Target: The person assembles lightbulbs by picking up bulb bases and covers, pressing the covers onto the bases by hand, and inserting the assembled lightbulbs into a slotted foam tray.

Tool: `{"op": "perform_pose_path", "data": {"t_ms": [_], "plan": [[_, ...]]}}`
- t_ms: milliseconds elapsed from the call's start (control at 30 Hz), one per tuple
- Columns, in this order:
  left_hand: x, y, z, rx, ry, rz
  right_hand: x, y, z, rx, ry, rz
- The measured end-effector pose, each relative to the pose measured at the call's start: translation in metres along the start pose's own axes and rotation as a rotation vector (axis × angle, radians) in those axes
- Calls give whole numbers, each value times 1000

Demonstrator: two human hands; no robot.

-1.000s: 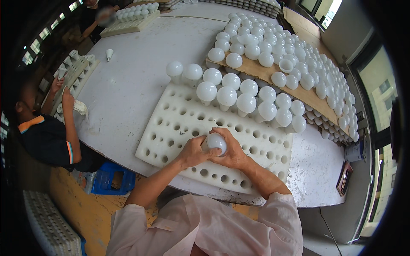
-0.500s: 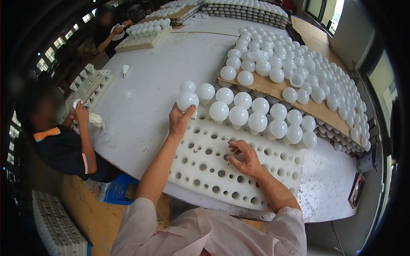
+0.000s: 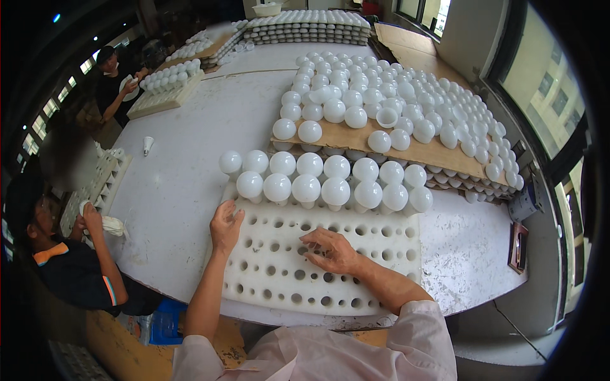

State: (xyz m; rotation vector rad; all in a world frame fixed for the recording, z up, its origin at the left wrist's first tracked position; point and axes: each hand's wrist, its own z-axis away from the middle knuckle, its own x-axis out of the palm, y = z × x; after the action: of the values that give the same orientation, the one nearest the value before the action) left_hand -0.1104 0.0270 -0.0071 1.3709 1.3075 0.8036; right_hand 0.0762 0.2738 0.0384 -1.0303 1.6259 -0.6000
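Observation:
A white foam tray [image 3: 254,289] with rows of round holes lies before me on the table. Two rows of white light bulbs [image 3: 277,188] stand along its far side, globes up. My left hand [image 3: 227,227] is at the tray's left edge, just below the leftmost front bulb [image 3: 250,185]; its fingers are apart and hold nothing. Over the holes in the middle of the tray hovers my right hand [image 3: 333,251], fingers loosely bent and apart, with nothing visible in them.
Beyond the tray, cardboard [image 3: 330,134] carries many white globes over stacked layers. A single bulb [image 3: 148,145] is on the white table [image 3: 190,133] to the left. Two co-workers stand there, one holding a white cloth [image 3: 113,225]. A wall with windows borders the right.
My left hand has let go of the bulb, which now stands at the left end of the front row. The view has turned, shifting the scene leftward. My right hand stays over the tray.

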Motion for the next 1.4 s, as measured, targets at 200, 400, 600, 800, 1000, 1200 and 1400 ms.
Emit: {"op": "perform_pose_path", "data": {"t_ms": [200, 400, 600, 800, 1000, 1200, 1400], "plan": [[-7, 11, 32, 100, -11, -574, -47, -19, -26, -262, 260, 212], [4, -10, 32, 278, -19, -635, -159, 18, -76, 117, 434, 781], [2, -11, 35, 312, 30, -606, -198, 70, -107, 451, 266, 959], [3, -17, 36, 293, 14, -579, -195, 49, -119, 509, 270, 969], [9, -8, 33, 237, -29, -521, -147, 23, -68, 43, 479, -588], [1, -15, 37, 278, -11, -569, -31, -9, -27, 236, 42, -693], [3, -18, 36, 343, 12, -544, 18, 41, -5, 188, -193, -383]]}}
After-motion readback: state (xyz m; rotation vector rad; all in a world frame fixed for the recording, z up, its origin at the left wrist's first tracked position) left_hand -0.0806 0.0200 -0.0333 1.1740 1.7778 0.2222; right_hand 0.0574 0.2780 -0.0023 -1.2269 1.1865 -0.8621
